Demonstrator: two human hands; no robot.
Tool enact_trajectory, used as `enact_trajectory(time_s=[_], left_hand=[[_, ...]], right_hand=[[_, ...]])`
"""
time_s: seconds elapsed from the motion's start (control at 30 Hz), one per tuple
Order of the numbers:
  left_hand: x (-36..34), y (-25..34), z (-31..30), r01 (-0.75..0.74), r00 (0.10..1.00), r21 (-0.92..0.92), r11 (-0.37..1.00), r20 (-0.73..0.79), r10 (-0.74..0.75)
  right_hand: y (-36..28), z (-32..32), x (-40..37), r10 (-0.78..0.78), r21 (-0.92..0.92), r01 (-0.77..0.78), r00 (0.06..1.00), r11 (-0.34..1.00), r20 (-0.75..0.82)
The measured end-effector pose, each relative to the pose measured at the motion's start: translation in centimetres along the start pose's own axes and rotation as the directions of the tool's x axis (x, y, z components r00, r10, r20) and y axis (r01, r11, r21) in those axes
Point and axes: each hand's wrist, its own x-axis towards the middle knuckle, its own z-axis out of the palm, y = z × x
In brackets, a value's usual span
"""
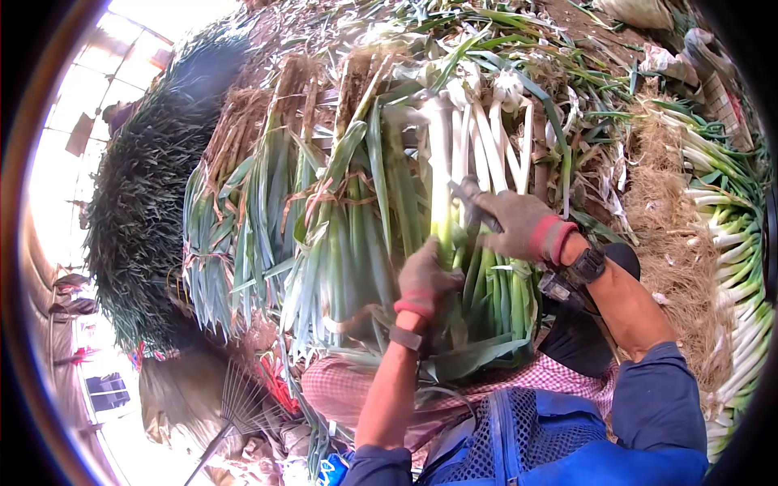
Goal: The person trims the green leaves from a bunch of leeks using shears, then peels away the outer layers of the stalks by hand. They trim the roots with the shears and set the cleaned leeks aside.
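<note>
Your left hand (425,279), in a grey-brown work glove with a red cuff, has its grip closed around the green leafy part of a thick bundle of leeks (494,283), white-stalked and green-leaved. Your right hand (519,223), gloved the same way, with a black wristwatch (586,265) behind the cuff, has its grip curled tight over the paler stalks just above. Held this way, one hand likely steadies the bundle while the other works at the stalks.

The bundle lies lengthwise across your lap on a pink checked cloth (340,389), which seems to keep it close and off the ground. To your left, just beside it, lie more green leek bundles tied with reddish-brown strips (267,202), roots pointing away from you. Beyond them rises a dark green heap of leaves (146,202). On your right, past a pile of dry straw-coloured trimmings (673,227), clean white leeks (729,243) lie stacked well apart, seemingly sorted from the untrimmed ones. A metal rake (235,405) rests low on your left.
</note>
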Motion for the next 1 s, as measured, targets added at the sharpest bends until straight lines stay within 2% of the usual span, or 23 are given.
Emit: enact_trajectory(time_s=[0.03, 0.07, 0.1, 0.17, 0.2, 0.3, 0.37, 0.43, 0.47, 0.5, 0.53, 0.57, 0.63, 0.67, 0.7, 0.77, 0.8, 0.83, 0.87, 0.9, 0.93, 0.97, 1.0], left_hand=[[-0.7, -0.2, 0.6, -0.084, 0.996, 0.060, 0.995, -0.017, 0.085], [-1.3, 0.8, 1.1, -0.061, 0.998, 0.024, 0.998, 0.032, 0.060], [-2.0, 1.6, 1.2, -0.184, 0.980, 0.079, 0.980, 0.093, 0.176], [-2.4, 1.8, 3.9, -0.386, 0.917, 0.225, 0.895, 0.203, 0.345], [-2.3, 1.6, 4.4, -0.384, 0.917, 0.226, 0.895, 0.204, 0.342], [-1.4, 2.1, 3.7, -0.360, 0.922, 0.158, 0.919, 0.209, 0.325], [0.0, 1.8, 2.5, -0.331, 0.913, 0.203, 0.922, 0.314, 0.258], [0.8, 1.6, 1.8, -0.349, 0.911, 0.243, 0.905, 0.316, 0.266], [1.0, 1.7, 1.4, -0.293, 0.928, -0.009, 0.956, 0.240, 0.286], [1.4, 1.7, 1.2, -0.238, 0.945, -0.265, 0.934, 0.160, 0.286], [1.9, 1.6, 2.1, -0.287, 0.946, -0.323, 0.902, 0.052, 0.319], [2.3, 1.6, 3.0, -0.280, 0.948, -0.323, 0.904, 0.053, 0.313], [3.3, 1.5, 4.3, -0.088, 0.963, 0.105, 0.991, 0.263, 0.058], [4.0, 1.7, 3.2, -0.087, 0.964, 0.107, 0.990, 0.261, 0.056], [4.6, 1.3, 1.4, -0.125, 0.973, 0.052, 0.991, 0.203, 0.112], [5.7, 0.1, -3.2, -0.202, 0.975, -0.049, 0.978, 0.086, 0.205], [7.0, -1.1, -5.2, -0.226, 0.968, -0.278, 0.934, -0.171, 0.183], [8.9, -2.6, -8.0, -0.221, 0.948, -0.322, 0.920, -0.292, 0.126], [10.8, -3.3, -11.1, -0.186, 0.930, -0.271, 0.944, -0.359, 0.080], [13.9, -8.3, -12.4, -0.117, 0.857, -0.120, 0.986, -0.514, 0.039], [14.6, -9.9, -14.3, -0.056, 0.711, 0.414, 0.909, -0.622, 0.327], [14.8, -11.2, -14.8, -0.055, 0.711, 0.414, 0.908, -0.623, 0.327], [15.0, -12.4, -15.0, 0.026, 0.824, 0.398, 0.917, -0.528, 0.206]], right_hand=[[-0.2, 0.2, 0.1, -0.081, 0.038, 0.080, 0.996, 0.996, 0.039], [-0.9, 0.4, 0.0, -0.155, 0.048, 0.152, 0.987, 0.987, 0.047], [-1.3, 0.4, 0.4, -0.159, 0.049, 0.156, 0.986, 0.987, 0.048], [-1.9, 0.2, 1.4, 0.014, -0.011, -0.013, 1.000, 1.000, 0.026], [-1.6, -0.3, 2.1, -0.007, 0.021, 0.007, 1.000, 1.000, -0.018], [0.1, 0.7, 3.5, 0.071, 0.047, -0.064, 0.986, 0.997, -0.150], [-0.7, 0.1, 2.6, 0.066, 0.068, -0.060, 0.994, 0.996, -0.092], [-0.6, 1.3, 2.2, -0.012, 0.085, 0.023, 0.993, 0.996, -0.120], [-0.9, 1.7, 2.1, -0.034, 0.083, 0.046, 0.989, 0.995, -0.141], [-1.3, 2.0, 2.1, -0.036, 0.039, 0.043, 0.984, 0.998, -0.176], [-1.9, 1.4, 2.4, -0.036, 0.041, 0.045, 0.981, 0.998, -0.188], [-2.3, 1.2, 2.7, -0.036, 0.045, 0.046, 0.979, 0.998, -0.200], [-1.9, 1.9, 3.6, -0.055, 0.069, 0.068, 0.984, 0.995, -0.167], [-1.5, 2.1, 4.3, -0.078, 0.089, 0.091, 0.987, 0.992, -0.139], [-1.0, 2.1, 5.0, -0.082, 0.092, 0.095, 0.987, 0.991, -0.137], [0.4, 2.4, 5.9, 0.043, 0.111, -0.024, 0.985, 0.993, -0.167], [1.0, 2.6, 5.8, 0.055, 0.120, -0.037, 0.987, 0.992, -0.153], [0.6, 2.5, 5.7, 0.056, 0.124, -0.037, 0.987, 0.992, -0.149], [-0.2, 2.0, 5.1, 0.005, 0.160, 0.007, 0.997, 0.987, -0.076], [-0.6, 1.9, 4.7, -0.046, 0.199, 0.046, 0.999, 0.979, -0.008], [-0.3, 3.2, 5.0, -0.124, 0.231, 0.133, 0.991, 0.964, -0.054], [-0.5, 3.5, 5.2, -0.125, 0.231, 0.134, 0.991, 0.964, -0.054], [-0.9, 3.6, 5.5, -0.121, 0.230, 0.137, 0.989, 0.963, -0.083]])
